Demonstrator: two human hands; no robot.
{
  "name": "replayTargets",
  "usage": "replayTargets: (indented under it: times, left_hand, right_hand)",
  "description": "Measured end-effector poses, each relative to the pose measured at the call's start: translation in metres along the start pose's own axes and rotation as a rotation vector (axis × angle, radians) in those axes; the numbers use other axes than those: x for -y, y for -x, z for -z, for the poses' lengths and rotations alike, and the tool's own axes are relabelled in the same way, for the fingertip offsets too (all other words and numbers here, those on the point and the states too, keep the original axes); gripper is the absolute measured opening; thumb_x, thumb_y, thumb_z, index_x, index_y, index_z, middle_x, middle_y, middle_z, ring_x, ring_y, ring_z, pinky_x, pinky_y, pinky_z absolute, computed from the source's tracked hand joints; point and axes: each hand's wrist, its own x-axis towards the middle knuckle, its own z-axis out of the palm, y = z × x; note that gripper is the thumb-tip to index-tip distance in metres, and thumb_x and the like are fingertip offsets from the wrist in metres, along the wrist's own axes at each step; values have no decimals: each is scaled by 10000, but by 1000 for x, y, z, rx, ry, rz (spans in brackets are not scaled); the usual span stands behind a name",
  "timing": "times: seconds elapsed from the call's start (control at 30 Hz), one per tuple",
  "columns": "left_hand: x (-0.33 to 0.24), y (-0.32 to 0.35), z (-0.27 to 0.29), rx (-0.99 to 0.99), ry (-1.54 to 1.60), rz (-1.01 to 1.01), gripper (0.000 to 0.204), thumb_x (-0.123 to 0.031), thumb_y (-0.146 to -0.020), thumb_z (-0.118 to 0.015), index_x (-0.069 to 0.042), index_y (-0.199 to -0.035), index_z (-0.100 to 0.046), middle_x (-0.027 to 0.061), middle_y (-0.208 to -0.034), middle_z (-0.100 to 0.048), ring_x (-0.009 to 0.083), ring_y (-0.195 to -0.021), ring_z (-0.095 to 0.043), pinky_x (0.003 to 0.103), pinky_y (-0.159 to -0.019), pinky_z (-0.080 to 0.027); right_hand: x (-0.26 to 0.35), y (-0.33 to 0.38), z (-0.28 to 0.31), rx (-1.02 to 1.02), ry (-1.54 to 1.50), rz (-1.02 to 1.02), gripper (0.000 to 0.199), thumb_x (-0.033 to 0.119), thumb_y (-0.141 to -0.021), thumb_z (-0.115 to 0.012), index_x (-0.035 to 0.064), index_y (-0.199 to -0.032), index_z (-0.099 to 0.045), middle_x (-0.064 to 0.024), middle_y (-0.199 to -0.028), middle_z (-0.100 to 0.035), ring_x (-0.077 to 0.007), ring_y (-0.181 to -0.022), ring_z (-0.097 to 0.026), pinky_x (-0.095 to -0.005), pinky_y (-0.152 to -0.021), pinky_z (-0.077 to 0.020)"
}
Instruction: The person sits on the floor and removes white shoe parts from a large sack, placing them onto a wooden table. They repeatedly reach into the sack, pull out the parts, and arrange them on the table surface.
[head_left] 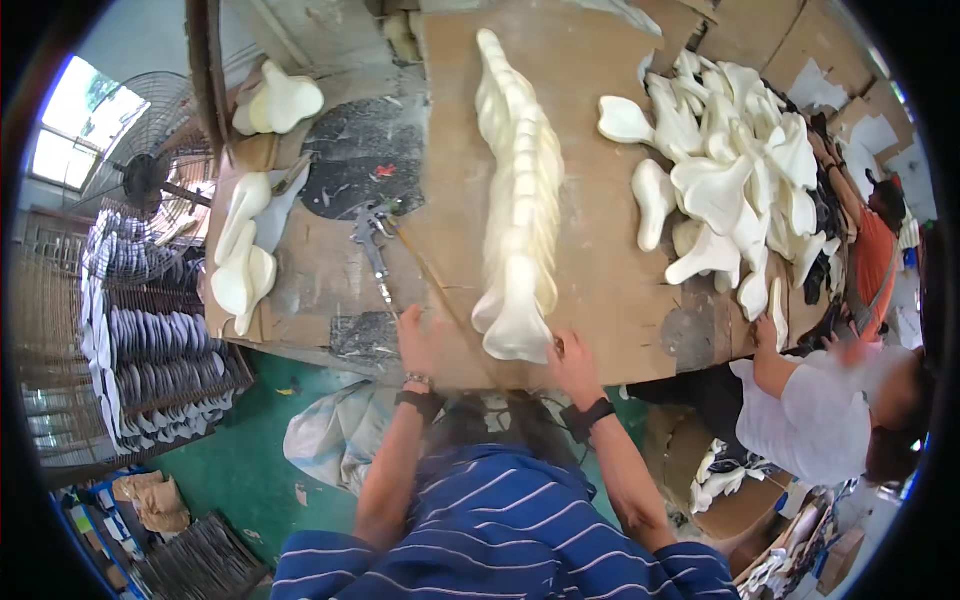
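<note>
A long row of overlapping cream insoles (525, 180) runs down the middle of the cardboard-covered table (610, 300), its near end close to the front edge. My right hand (574, 368) is at that end, fingers curled against the right side of the nearest insole (519, 330); what they pinch, if anything, is hidden. Left of the row, my left hand (415, 345) is over the table edge, blurred by motion, so its fingers are unclear. Just beyond it lies a metal spray gun (371, 240) with its fitting pointing toward me.
A heap of cream insoles (715, 170) covers the table's right side. More insoles (243, 270) lie along the left edge. A caged fan (143, 180) and a rack of insoles (160, 345) stand left. A co-worker in white (800, 430) reaches in from the right; another wears orange (875, 265).
</note>
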Motion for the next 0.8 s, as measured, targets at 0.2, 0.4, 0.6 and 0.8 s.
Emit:
replayTargets:
  times: [0.2,0.4,0.6,0.8]
  left_hand:
    - [84,-52,13,-210,-188,71,556,-234,-810,-779,-42,-1272,-537,209,-1170,-626,403,-1107,-614,496,-937,-502]
    - [95,-97,11,-4,-175,329,568,-241,-741,-818,-53,-1224,-588,171,-1006,-750,369,-1011,-707,460,-888,-546]
    - [64,-113,43,509,1211,538,304,-305,-948,-664,-55,-1095,-571,37,-782,-611,248,-650,-606,387,-599,-507]
    - [68,-122,58,752,2096,518,416,-438,-1088,-459,-49,-1150,-591,-37,-717,-457,105,-518,-387,278,-456,-359]
  right_hand:
    - [11,7,-12,-95,179,1,402,221,-900,-709,-6,-1212,-594,-230,-1085,-642,-433,-1010,-624,-500,-854,-500]
    - [16,62,-2,-85,251,-55,450,208,-892,-712,9,-1274,-582,-185,-1095,-657,-362,-933,-655,-471,-824,-525]
    - [-1,151,-10,-68,225,-193,398,180,-881,-720,11,-1230,-630,-162,-1030,-688,-295,-799,-690,-421,-741,-555]
    - [16,167,-29,-16,193,-121,342,158,-884,-720,10,-1186,-654,-145,-981,-699,-291,-793,-691,-410,-748,-556]
